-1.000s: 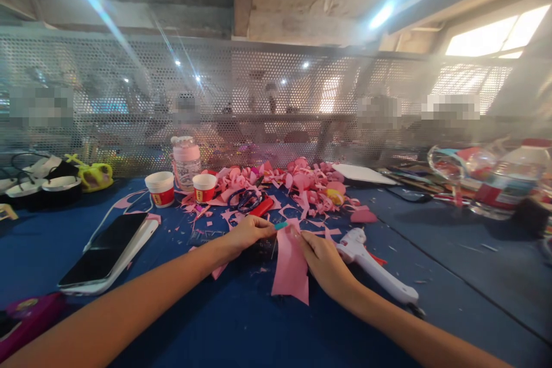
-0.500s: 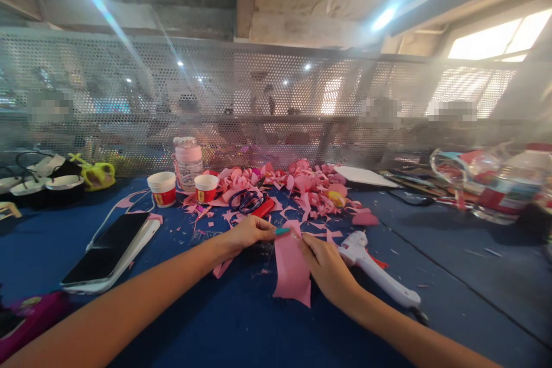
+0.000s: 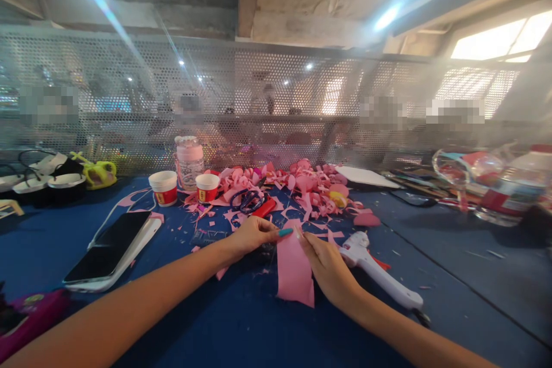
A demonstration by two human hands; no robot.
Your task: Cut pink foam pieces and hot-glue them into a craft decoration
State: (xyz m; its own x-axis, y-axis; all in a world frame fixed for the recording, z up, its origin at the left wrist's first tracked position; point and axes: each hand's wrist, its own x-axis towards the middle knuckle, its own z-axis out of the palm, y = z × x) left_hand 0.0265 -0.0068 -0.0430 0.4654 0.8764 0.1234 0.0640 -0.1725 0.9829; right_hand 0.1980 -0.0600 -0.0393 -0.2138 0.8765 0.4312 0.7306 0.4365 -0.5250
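A rectangular piece of pink paper (image 3: 295, 273) hangs between my two hands, its lower edge slightly curled above the blue table. My left hand (image 3: 252, 236) pinches its upper left edge, with a teal pointed tip, seemingly a long nail, lying across the paper. On the upper right side, my right hand (image 3: 325, 259) grips the same piece between thumb and fingers. Just beyond my hands lies a heap of pink paper scraps (image 3: 306, 184). A red-handled tool (image 3: 264, 207) and dark blue-handled scissors (image 3: 248, 200) rest at the near side of that heap.
A white glue gun (image 3: 383, 276) lies right of my right hand. To the left are a phone (image 3: 110, 247), paper cups (image 3: 164, 188), a pink-lidded bottle (image 3: 188, 164) and a yellow-green basket-like item (image 3: 99, 174). A large plastic bottle (image 3: 513, 195) stands right. Behind runs a perforated metal screen (image 3: 259, 98).
Both hands keep hold of the pink paper. Its lower edge has shifted slightly to the right in view, and my left thumb has slid a little further right across its top.
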